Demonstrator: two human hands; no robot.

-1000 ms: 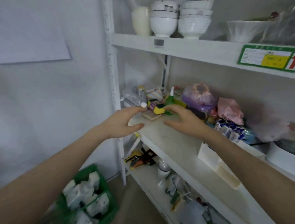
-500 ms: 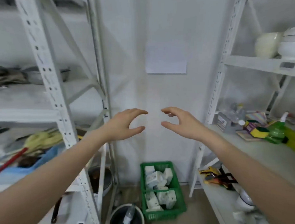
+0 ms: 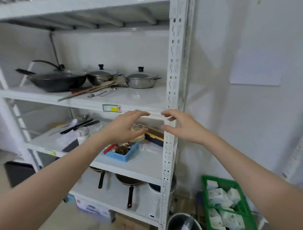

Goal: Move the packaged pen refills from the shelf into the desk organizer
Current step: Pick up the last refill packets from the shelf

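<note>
Both hands hover before the white shelf's point(image 3: 129, 100) edge, left hand point(image 3: 123, 128) and right hand point(image 3: 182, 125) with fingers loosely curled, holding nothing, seemingly searching. Beyond, above the blue tray point(image 3: 121, 155), flat packets point(image 3: 103, 92), possibly the refills, lie beside the pots.

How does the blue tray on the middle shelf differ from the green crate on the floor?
The blue tray is shallow with solid walls; the green crate is deeper with lattice walls. The tray sits on a shelf and holds mixed small items, one of them red; the crate stands on the floor beside the rack and holds white packets. Both are open-topped containers, and neither hand touches them.
</note>
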